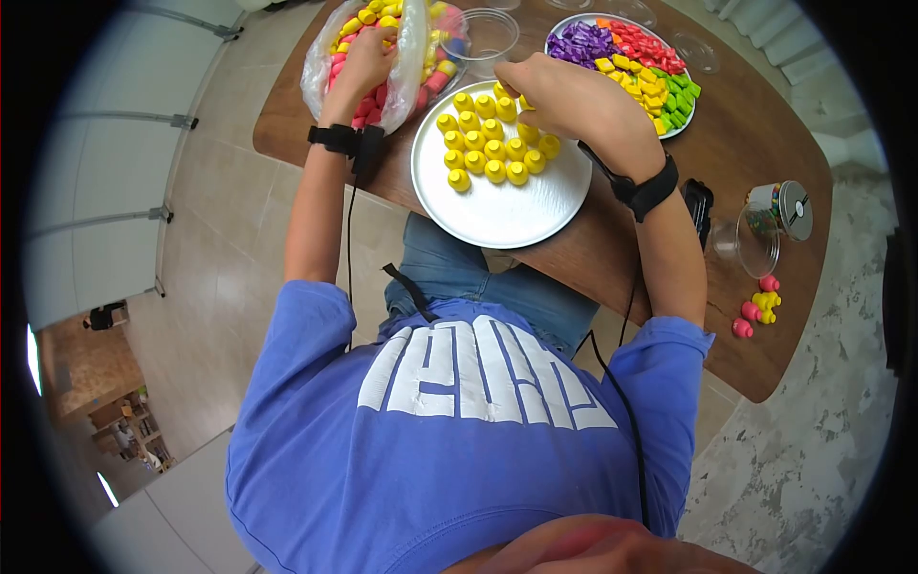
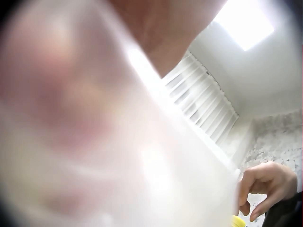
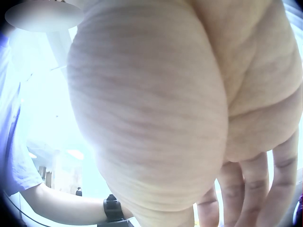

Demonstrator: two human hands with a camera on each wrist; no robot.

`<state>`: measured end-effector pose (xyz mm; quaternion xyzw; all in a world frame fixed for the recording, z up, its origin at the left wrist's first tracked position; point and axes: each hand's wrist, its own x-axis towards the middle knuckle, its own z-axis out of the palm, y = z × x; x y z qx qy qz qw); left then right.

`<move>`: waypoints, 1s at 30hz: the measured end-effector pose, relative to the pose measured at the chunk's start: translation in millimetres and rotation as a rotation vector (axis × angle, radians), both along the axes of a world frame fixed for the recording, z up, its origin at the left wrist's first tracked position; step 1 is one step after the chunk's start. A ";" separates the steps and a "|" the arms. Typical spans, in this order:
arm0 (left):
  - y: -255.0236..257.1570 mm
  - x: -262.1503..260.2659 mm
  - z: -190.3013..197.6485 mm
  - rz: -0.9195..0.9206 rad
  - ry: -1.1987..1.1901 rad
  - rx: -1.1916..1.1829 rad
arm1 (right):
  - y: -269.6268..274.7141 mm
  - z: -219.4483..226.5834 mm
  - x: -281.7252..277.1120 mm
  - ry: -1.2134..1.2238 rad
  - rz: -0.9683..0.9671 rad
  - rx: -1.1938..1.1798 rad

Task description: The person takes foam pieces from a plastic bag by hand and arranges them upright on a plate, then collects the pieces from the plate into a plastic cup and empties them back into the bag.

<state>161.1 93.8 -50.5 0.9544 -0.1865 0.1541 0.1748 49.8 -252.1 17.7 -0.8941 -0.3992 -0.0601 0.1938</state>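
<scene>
My left hand (image 1: pixel 365 65) reaches into the mouth of a clear plastic bag (image 1: pixel 413 72) of pink and yellow pieces. Its fingertips are hidden among them, and I cannot tell whether it grips one. My right hand (image 1: pixel 583 96) reaches over the far right of a round white plate (image 1: pixel 507 218), fingers pointing down near the rear pieces. On the plate, small yellow bottle-shaped pieces (image 1: pixel 494 149) stand upright in rough rows. The left wrist view shows the right hand (image 2: pixel 270 184) with thumb and fingers apart, close above a yellow piece (image 2: pixel 238 221). The bag's blurred plastic (image 2: pixel 85 142) fills much of that view.
Behind my right hand stands a plate of wrapped purple, red, yellow and green pieces (image 1: pixel 626 69). Clear tubs (image 1: pixel 483 36) are at the back. To the right are a lidded jar (image 1: pixel 792 210), a clear cup (image 1: pixel 755 244) and several loose pink and yellow pieces (image 1: pixel 765 301).
</scene>
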 end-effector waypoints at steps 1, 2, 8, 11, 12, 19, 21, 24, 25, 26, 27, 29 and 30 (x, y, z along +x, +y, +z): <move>-0.6 -1.7 -1.2 -0.020 -0.039 -0.032 | 0.1 -0.4 0.2 0.004 -0.006 -0.001; -1.0 -2.8 -3.0 -0.041 -0.078 -0.065 | -0.2 -1.1 0.6 0.008 -0.012 -0.002; -2.9 -18.1 5.3 -0.012 -0.079 -0.069 | -0.6 -5.1 3.9 0.002 0.000 0.000; 0.3 -27.3 9.2 0.106 -0.117 -0.216 | 0.9 -1.9 2.7 0.003 -0.014 -0.015; -2.2 -36.2 15.6 0.105 -0.109 -0.214 | 1.1 -1.6 2.2 0.011 -0.016 -0.013; -41.8 -130.3 57.8 0.184 -0.140 -0.435 | 3.7 7.9 6.8 0.156 -0.031 -0.138; -51.6 -150.8 59.3 0.060 -0.078 -0.419 | 2.8 4.7 11.2 0.161 0.013 -0.110; -56.8 -169.1 51.0 -0.107 0.013 -0.361 | 4.8 8.8 7.5 0.171 -0.018 -0.123; -63.5 -178.3 52.8 -0.067 0.099 -0.378 | 5.3 10.7 7.2 0.171 -0.015 -0.126; -66.3 -181.7 52.0 -0.064 0.097 -0.379 | 5.4 12.9 7.4 0.192 -0.014 -0.143; -67.7 -184.5 50.1 -0.080 0.153 -0.376 | 5.7 14.5 7.5 0.212 -0.014 -0.160; -68.2 -185.8 44.2 -0.141 0.175 -0.362 | 5.4 14.7 6.3 0.190 -0.010 -0.145; -68.7 -185.4 42.5 -0.139 0.172 -0.365 | 4.5 13.3 5.9 0.173 -0.010 -0.128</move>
